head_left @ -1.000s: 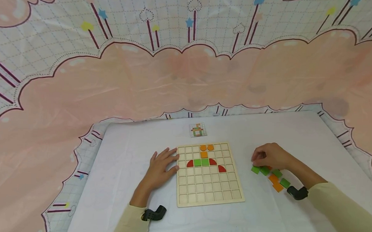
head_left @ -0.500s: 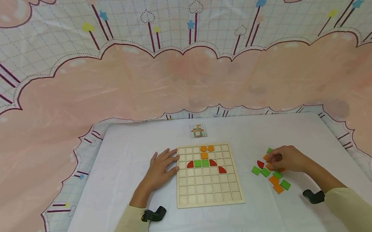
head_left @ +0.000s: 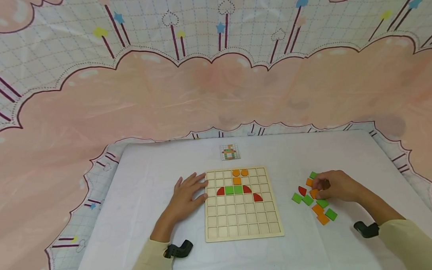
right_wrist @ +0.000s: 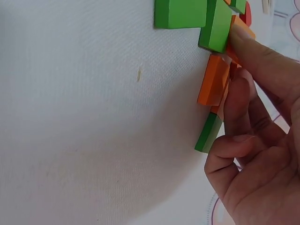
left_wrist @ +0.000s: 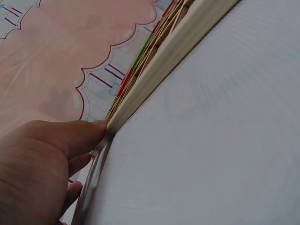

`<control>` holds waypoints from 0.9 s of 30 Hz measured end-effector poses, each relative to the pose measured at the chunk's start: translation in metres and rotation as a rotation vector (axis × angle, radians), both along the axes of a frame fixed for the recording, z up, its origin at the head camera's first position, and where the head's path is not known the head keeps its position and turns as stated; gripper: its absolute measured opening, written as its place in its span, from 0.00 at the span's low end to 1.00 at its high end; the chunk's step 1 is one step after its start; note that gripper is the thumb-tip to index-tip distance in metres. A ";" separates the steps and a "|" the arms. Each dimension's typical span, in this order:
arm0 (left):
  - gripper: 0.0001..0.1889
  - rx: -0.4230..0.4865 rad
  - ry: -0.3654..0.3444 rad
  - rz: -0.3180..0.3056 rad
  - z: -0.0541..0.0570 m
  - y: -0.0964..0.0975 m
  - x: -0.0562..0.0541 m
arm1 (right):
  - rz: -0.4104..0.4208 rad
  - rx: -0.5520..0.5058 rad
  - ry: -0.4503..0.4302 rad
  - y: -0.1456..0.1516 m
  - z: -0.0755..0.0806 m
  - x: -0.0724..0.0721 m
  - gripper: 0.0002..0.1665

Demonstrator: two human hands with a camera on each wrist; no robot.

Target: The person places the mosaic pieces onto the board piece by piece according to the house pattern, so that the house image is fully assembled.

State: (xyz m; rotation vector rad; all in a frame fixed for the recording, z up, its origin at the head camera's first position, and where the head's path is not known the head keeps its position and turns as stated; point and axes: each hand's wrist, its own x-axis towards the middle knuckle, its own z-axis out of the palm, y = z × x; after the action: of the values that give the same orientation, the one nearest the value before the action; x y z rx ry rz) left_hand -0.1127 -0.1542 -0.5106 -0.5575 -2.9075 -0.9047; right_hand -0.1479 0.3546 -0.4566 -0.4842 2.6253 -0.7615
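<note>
A wooden grid board (head_left: 246, 228) lies on the white table, with flat orange, green and red pieces in several of its upper cells. The left hand (head_left: 188, 194) rests at the board's left side, its fingers spread. In the left wrist view, its thumb (left_wrist: 79, 133) touches the board's wooden edge (left_wrist: 154, 70). Over the loose pieces at the right, the right hand (head_left: 337, 185) has its fingers bent. Its thumb lies against an orange block (right_wrist: 231, 52) and seems to pinch it; the far side of the grip is hidden.
Loose green blocks (head_left: 308, 199), orange blocks (head_left: 323, 219) and a red quarter-round piece (head_left: 302, 190) lie right of the board. A small pattern card (head_left: 230, 151) lies behind the board. A patterned cloth (head_left: 217, 95) hangs behind the table.
The right hand has moved right and slightly back from the pile's left side, uncovering the red piece and several blocks. Over the last half second it barely shifts. The left hand stays in place.
</note>
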 end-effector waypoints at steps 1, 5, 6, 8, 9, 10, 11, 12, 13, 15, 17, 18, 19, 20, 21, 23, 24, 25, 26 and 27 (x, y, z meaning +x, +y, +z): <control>0.24 -0.001 0.000 0.001 0.000 0.000 0.000 | -0.005 -0.002 0.000 0.000 0.000 0.000 0.10; 0.24 -0.002 0.005 0.004 -0.001 0.000 0.001 | -0.021 -0.007 -0.014 -0.003 0.001 -0.001 0.11; 0.24 -0.001 0.004 0.004 0.000 0.000 0.001 | -0.023 -0.008 -0.014 -0.004 0.001 -0.002 0.11; 0.24 0.002 0.003 0.005 0.000 0.000 0.001 | -0.024 -0.014 -0.014 -0.005 0.001 -0.003 0.10; 0.24 0.001 0.002 0.005 0.000 0.000 0.001 | -0.022 -0.014 -0.010 -0.006 0.001 -0.004 0.10; 0.24 0.000 0.003 0.006 0.000 0.000 0.001 | -0.025 -0.015 -0.008 -0.006 0.001 -0.004 0.09; 0.24 -0.001 0.002 0.006 0.000 0.000 0.001 | -0.024 -0.021 -0.008 -0.008 0.002 -0.005 0.09; 0.24 -0.003 -0.002 0.006 0.000 0.000 0.001 | -0.025 -0.026 -0.010 -0.009 0.002 -0.006 0.08; 0.24 -0.005 -0.001 0.006 0.000 0.000 0.001 | -0.028 -0.029 -0.012 -0.011 0.002 -0.006 0.08; 0.24 -0.010 -0.002 0.008 0.000 0.000 0.001 | -0.027 -0.037 -0.005 -0.015 0.003 -0.008 0.08; 0.24 -0.014 -0.002 0.009 0.000 0.000 0.001 | -0.030 -0.053 -0.002 -0.020 0.003 -0.009 0.09; 0.24 -0.016 -0.003 0.010 0.000 0.000 0.001 | -0.036 -0.058 -0.002 -0.022 0.003 -0.010 0.09; 0.24 -0.017 -0.003 0.010 0.000 0.000 0.001 | -0.037 -0.065 0.005 -0.025 0.002 -0.011 0.09; 0.24 -0.017 -0.001 0.010 0.000 0.001 0.001 | -0.036 -0.073 0.009 -0.028 0.002 -0.012 0.09; 0.24 -0.016 -0.001 0.010 0.000 0.001 0.001 | -0.035 -0.082 0.008 -0.031 0.002 -0.014 0.08; 0.24 -0.013 0.000 0.008 0.000 0.001 0.001 | -0.027 -0.103 0.007 -0.037 0.002 -0.015 0.07; 0.24 -0.010 0.001 0.008 0.000 0.001 0.001 | -0.021 -0.113 0.005 -0.040 0.002 -0.016 0.07; 0.24 -0.008 0.002 0.007 -0.001 0.001 0.001 | -0.009 -0.126 0.005 -0.043 0.002 -0.017 0.06; 0.24 -0.006 0.002 0.007 -0.001 0.001 0.001 | -0.004 -0.142 -0.009 -0.047 0.002 -0.018 0.06; 0.24 -0.004 0.001 0.007 -0.001 0.002 0.001 | 0.006 -0.156 -0.019 -0.050 0.002 -0.019 0.07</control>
State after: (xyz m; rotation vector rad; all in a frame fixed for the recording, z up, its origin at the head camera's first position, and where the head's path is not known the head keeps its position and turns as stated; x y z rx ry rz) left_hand -0.1117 -0.1527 -0.5114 -0.5481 -2.9094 -0.8973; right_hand -0.1666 0.3049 -0.4548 -0.5246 2.5576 -0.9696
